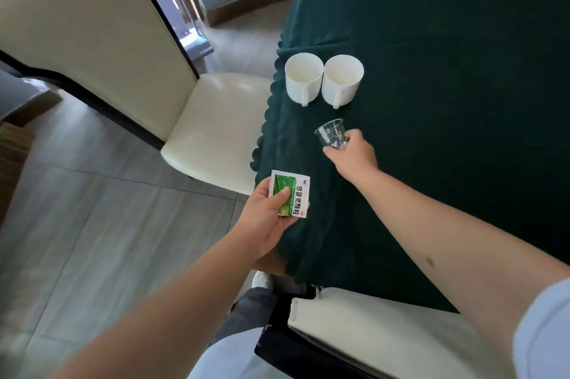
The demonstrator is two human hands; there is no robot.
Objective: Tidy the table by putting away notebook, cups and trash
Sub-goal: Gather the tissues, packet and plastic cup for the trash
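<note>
Green-and-white, a sachet (290, 195) is pinched flat under the thumb of the left hand (266, 218), just off the table (447, 39) edge; with so light a grip it could be dropped to the floor. Farther in, a clear plastic cup (332, 133) is held tilted by the curled fingers of the right hand (351, 153); thin walls could be crushed, or dregs spilled. Beyond, two white mugs (324, 79) stand touching and could be knocked. No notebook is seen.
</note>
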